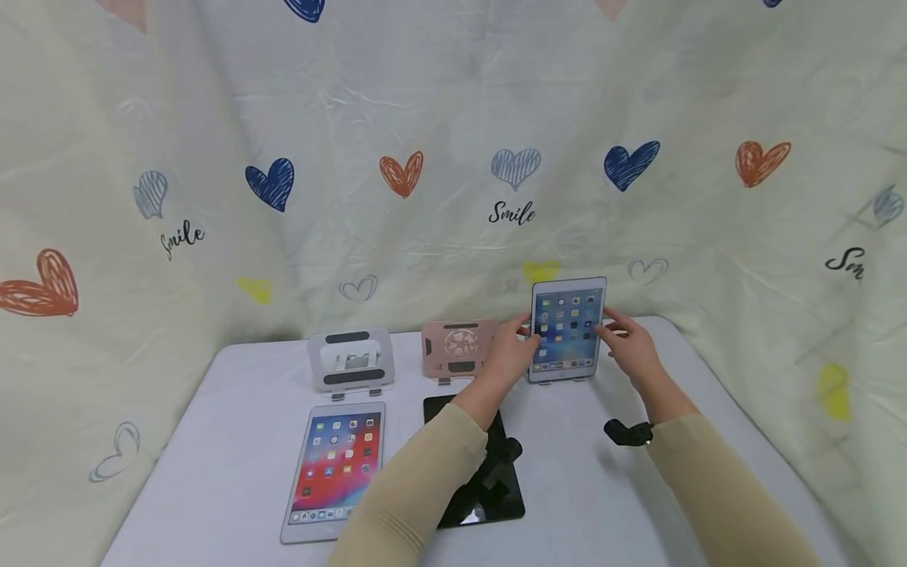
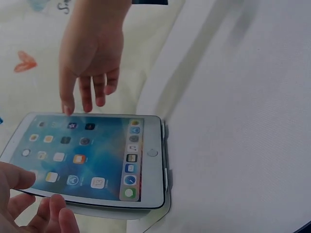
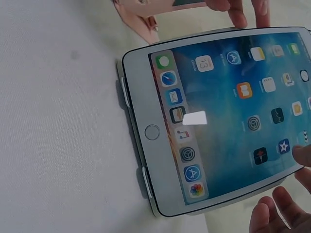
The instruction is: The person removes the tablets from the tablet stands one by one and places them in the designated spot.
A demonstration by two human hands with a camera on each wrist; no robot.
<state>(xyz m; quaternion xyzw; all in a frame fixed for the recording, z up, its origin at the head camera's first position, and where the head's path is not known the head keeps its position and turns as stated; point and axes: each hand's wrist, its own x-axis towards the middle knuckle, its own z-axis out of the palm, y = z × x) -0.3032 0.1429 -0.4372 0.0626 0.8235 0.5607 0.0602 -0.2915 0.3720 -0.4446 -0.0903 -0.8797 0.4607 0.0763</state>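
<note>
A white-framed tablet (image 1: 567, 331) stands upright, leaning back on a stand whose small front clips (image 3: 147, 182) hold its lower edge. Its screen is lit with rows of app icons. My left hand (image 1: 506, 353) holds its left side, thumb at the front rim and fingers toward the back. On the opposite side my right hand (image 1: 633, 353) pinches the rim, its thumb tip (image 3: 302, 154) over the screen's edge and its other fingers spread beyond the rim. Most of the stand is hidden behind the tablet.
A grey-white stand (image 1: 350, 361) and a pink stand (image 1: 439, 346) stand to the left. In front of them lie a lit white tablet (image 1: 338, 465) and a black tablet (image 1: 499, 488), partly under my left sleeve (image 1: 411, 496). A heart-printed curtain (image 1: 453, 94) hangs behind the white table (image 1: 212, 441).
</note>
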